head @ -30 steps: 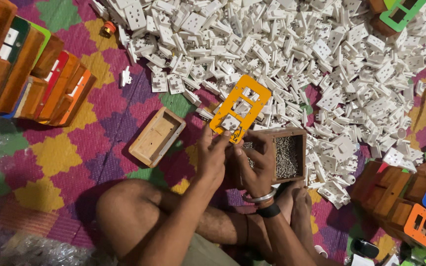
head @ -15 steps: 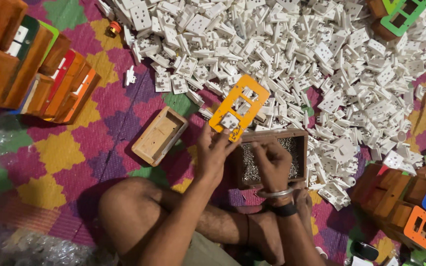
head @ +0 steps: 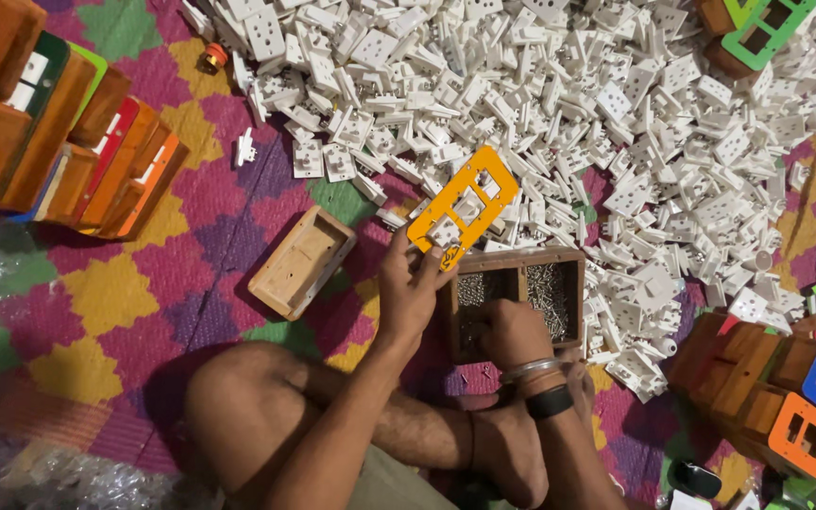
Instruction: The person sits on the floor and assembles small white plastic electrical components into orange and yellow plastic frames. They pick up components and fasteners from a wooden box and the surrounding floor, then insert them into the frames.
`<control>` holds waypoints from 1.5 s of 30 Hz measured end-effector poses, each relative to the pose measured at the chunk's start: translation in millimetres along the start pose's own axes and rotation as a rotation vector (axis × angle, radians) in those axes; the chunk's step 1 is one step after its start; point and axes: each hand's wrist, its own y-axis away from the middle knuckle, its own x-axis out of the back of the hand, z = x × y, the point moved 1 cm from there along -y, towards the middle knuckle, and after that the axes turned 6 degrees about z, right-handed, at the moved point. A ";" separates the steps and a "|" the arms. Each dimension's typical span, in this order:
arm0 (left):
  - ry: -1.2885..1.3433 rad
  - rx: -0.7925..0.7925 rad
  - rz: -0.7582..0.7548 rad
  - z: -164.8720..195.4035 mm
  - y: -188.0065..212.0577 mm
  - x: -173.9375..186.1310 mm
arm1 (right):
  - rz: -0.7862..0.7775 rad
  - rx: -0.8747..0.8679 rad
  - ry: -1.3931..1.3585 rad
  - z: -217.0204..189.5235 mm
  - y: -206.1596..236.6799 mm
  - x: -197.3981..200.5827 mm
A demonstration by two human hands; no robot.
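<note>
My left hand (head: 406,293) grips the lower end of an orange plastic switch plate (head: 463,206) that has white sockets fitted in its openings. The plate tilts up toward a big heap of white sockets (head: 540,104). My right hand (head: 512,332) reaches down into the left compartment of a wooden box (head: 569,260) holding small metal screws (head: 552,295). Its fingers are curled among the screws; whether they hold any is hidden. My crossed legs lie below both hands.
An empty wooden back box (head: 299,262) lies left of my left hand. Stacks of wooden boxes with coloured plates stand at the upper left (head: 59,132) and lower right (head: 786,397). A green plate (head: 767,33) lies at the top right. A colourful patterned mat (head: 96,312) covers the floor.
The wooden screw box has come into full view beside my hands. My right hand has gone from the plate down into the box. My left hand keeps holding the orange plate.
</note>
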 end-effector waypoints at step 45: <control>-0.450 -0.284 -0.170 -14.4 18.1 -6.0 | 0.387 -0.070 -1.117 -14.6 -17.4 65.3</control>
